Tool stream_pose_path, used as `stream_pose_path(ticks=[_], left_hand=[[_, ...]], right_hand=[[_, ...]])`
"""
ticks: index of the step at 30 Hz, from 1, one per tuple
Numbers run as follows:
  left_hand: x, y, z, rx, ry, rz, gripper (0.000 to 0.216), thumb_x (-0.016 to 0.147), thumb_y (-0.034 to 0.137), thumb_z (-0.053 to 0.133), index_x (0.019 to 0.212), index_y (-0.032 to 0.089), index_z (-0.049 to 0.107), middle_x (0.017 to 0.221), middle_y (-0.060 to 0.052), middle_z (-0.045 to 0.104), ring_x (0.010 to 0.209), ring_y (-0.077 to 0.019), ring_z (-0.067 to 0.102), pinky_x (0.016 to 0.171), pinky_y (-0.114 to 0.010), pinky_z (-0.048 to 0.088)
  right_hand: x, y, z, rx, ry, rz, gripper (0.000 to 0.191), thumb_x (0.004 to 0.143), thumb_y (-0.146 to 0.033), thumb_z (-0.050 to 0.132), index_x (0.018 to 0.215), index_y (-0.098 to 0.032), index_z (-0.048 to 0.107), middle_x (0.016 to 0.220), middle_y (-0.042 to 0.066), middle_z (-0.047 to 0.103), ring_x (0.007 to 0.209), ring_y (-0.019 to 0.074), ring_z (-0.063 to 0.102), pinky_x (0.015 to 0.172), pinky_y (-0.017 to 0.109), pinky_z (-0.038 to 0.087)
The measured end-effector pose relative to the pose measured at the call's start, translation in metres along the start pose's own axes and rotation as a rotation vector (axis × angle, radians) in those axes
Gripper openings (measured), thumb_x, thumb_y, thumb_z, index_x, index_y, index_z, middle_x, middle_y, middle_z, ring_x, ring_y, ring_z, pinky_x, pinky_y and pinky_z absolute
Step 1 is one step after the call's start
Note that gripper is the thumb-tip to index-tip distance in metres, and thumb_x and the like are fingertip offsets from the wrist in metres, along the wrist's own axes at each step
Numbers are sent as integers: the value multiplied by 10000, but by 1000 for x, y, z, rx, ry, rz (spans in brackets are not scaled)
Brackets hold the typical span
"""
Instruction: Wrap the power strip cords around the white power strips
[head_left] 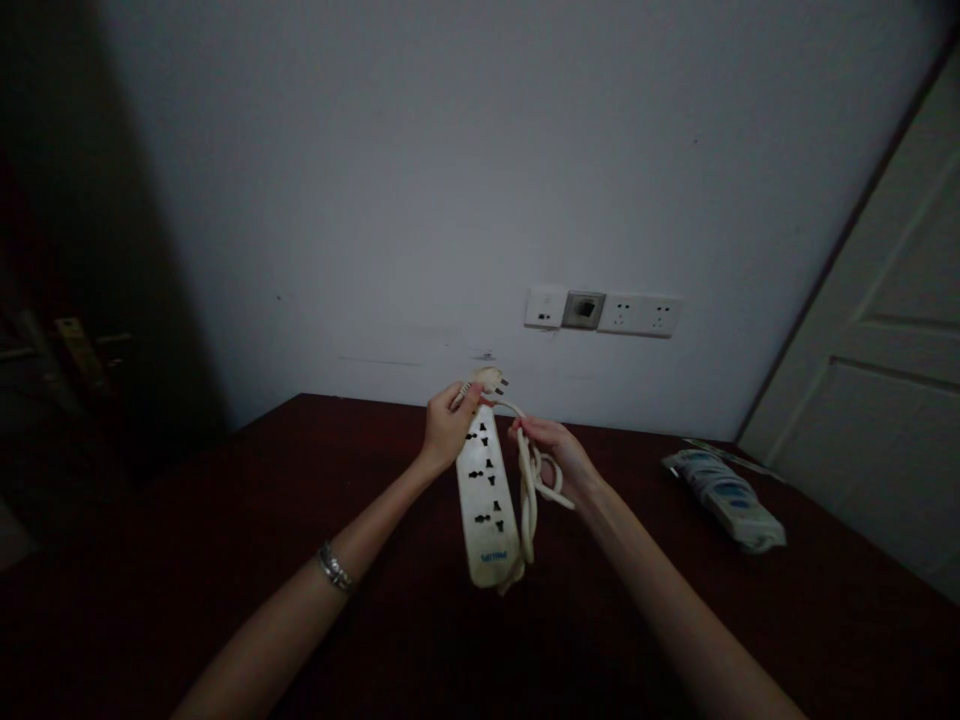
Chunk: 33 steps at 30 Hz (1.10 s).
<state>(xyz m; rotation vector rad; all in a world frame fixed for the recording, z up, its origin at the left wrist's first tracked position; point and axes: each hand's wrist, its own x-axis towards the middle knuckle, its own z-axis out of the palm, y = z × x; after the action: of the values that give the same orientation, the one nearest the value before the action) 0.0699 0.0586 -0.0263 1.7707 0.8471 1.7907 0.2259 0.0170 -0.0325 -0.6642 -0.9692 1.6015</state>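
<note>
A white power strip [486,500] with several sockets and a blue brand mark hangs upright above the dark table. My left hand [448,420] is closed around its top end and also grips the plug [489,380], whose metal pins point right. To the right, my right hand [559,455] pinches the looped white cord [527,500]. The cord runs from near the plug to my right fingers, and its loops dangle beside the strip. A silver bracelet or watch circles my left wrist.
The dark red-brown table [360,450] meets a pale wall. A wall socket panel [640,315] is mounted above the table. At right lies a white, plastic-wrapped package [724,495] with blue markings, near a white door [900,400]. A dark doorway area is at left.
</note>
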Motion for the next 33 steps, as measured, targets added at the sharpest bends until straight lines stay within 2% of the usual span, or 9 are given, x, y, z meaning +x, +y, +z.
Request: stream_pose_path(ticks=[6,13,19,24,27,30,33], left_hand=[[-2,-18,7,-126,50,-115,423,807,472,513,535,152,560,605,-25,644,552,-118,557,572,-228,408],[-12,-35,17,-333,136,-354,434,736,518,571,516,148,517,647,-64,663,536,-126,569,546,-244,424],[-21,-41,27,-470,212,-480,412,662,536,646,655,132,569,598,-4,589,492,-96,521,503,-225,406],[-25,-36,32,-545,171,-514,427,605,471,728,812,131,573,708,-10,605,591,-113,566,574,-238,441],[-27,-32,34,-531,136,-575,562,578,410,774,1002,129,536,849,-62,630,681,-139,598,639,-264,463],[-30,-29,35,-520,63,-635,732,573,352,798,1172,142,436,949,-101,626,746,-158,614,682,-281,473],[-32,-28,34,-519,-42,-646,751,587,369,790,1202,154,418,918,-98,637,716,-159,617,674,-287,472]], right_hand=[[6,10,-7,4,23,19,95,674,-178,661,647,-104,608,523,12,573,412,80,517,394,165,421],[13,22,-15,13,45,11,160,624,-229,702,629,-121,585,528,-10,554,413,81,498,477,237,506],[16,24,-21,29,73,-28,187,598,-235,723,618,-115,582,521,-5,560,401,84,495,390,196,442],[19,25,-26,73,130,-61,159,617,-202,699,599,-117,567,506,-2,564,405,84,507,392,179,423],[19,23,-27,107,162,-66,112,646,-181,665,632,-129,566,524,-4,578,416,88,518,417,190,443],[17,19,-26,143,201,-70,57,669,-159,619,653,-134,570,520,-13,580,413,85,519,423,186,443],[16,17,-23,167,238,-59,38,679,-135,570,641,-133,572,512,-11,584,409,86,521,417,184,434]])
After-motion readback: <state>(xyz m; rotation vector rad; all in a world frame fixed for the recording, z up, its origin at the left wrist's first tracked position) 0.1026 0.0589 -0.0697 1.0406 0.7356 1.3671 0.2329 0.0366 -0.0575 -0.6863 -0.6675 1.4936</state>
